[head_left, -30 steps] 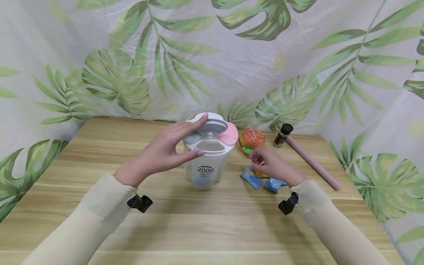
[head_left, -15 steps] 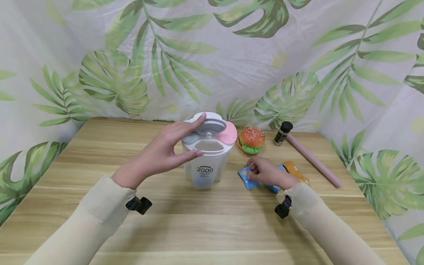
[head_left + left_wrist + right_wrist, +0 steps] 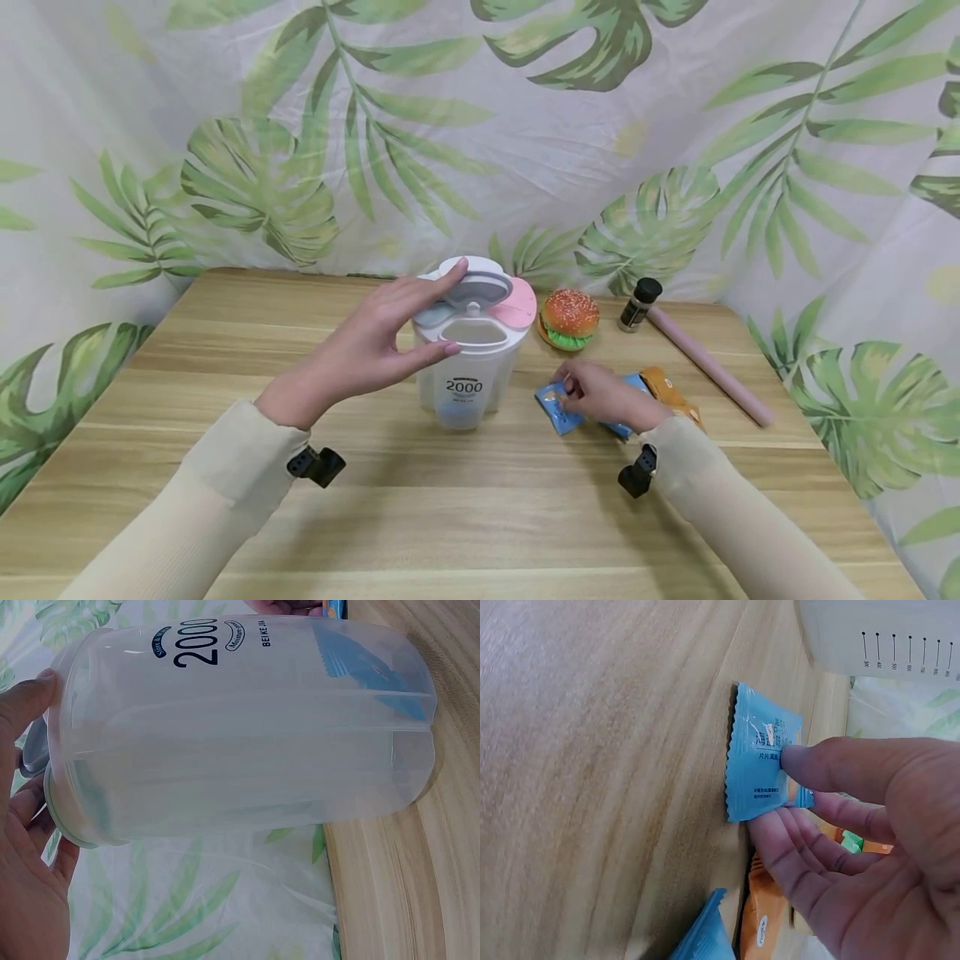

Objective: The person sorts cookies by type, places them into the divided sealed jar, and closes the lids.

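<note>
In the head view, the left hand (image 3: 360, 342) touches a translucent container's (image 3: 465, 387) top, thumb and fingers apart; beyond the right hand's (image 3: 606, 393) fingers sits a burger (image 3: 570, 318). In the left wrist view, a blue packet (image 3: 367, 667) shows inside, well below the thumb. In the right wrist view, thumb and fingers pinch another blue packet (image 3: 761, 761), an orange packet (image 3: 763, 919) just beside the fingers

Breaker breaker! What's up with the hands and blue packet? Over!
Left hand touching container's raised lid. Right hand pinching blue packet, outside container. Possibly in the way: left thumb at opening's rim.
</note>
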`<action>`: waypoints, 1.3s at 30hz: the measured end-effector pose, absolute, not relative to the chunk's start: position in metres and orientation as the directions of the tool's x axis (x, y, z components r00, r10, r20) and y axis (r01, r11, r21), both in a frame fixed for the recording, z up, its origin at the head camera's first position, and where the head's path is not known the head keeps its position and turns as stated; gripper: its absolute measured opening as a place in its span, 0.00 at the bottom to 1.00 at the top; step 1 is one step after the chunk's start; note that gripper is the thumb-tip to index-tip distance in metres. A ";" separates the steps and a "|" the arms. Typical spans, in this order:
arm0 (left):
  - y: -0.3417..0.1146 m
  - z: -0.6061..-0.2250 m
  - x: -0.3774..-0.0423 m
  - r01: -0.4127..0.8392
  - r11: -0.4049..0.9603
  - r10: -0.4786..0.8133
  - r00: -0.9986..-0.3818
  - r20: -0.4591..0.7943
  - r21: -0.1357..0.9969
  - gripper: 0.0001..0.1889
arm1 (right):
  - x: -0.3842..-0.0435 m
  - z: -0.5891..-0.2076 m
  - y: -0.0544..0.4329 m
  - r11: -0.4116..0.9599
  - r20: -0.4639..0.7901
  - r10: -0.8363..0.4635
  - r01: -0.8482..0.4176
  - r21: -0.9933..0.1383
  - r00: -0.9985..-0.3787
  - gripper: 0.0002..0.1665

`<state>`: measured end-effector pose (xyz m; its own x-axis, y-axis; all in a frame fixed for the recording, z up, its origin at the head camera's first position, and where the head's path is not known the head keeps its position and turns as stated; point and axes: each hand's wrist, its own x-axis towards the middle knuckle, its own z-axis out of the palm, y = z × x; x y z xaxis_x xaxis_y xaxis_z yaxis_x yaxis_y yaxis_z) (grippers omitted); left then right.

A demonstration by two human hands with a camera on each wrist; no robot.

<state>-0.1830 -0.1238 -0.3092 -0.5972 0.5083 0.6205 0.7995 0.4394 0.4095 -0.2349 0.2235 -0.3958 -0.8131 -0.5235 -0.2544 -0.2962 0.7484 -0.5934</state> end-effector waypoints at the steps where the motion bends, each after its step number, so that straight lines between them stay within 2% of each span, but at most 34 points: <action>1: -0.124 -0.309 -0.183 0.800 0.440 0.509 -0.597 0.620 0.409 0.45 | -0.234 -0.396 0.223 0.747 -0.255 -0.520 -0.289 -0.599 -0.815 0.18; 9: -0.124 -0.309 -0.182 0.801 0.442 0.513 -0.596 0.618 0.405 0.46 | -0.231 -0.400 0.225 0.720 -0.226 -0.528 -0.290 -0.631 -0.819 0.15; 30: -0.126 -0.310 -0.183 0.798 0.449 0.513 -0.599 0.615 0.402 0.46 | -0.222 -0.403 0.233 0.621 -0.041 -0.602 -0.435 -0.652 -0.797 0.12; 35: -0.125 -0.310 -0.184 0.803 0.444 0.516 -0.591 0.620 0.396 0.45 | -0.220 -0.388 0.236 0.572 0.042 -0.590 -0.454 -0.683 -0.806 0.12; 39: -0.125 -0.310 -0.183 0.803 0.444 0.514 -0.592 0.621 0.398 0.45 | -0.221 -0.367 0.236 0.536 0.182 -0.547 -0.509 -0.674 -0.817 0.12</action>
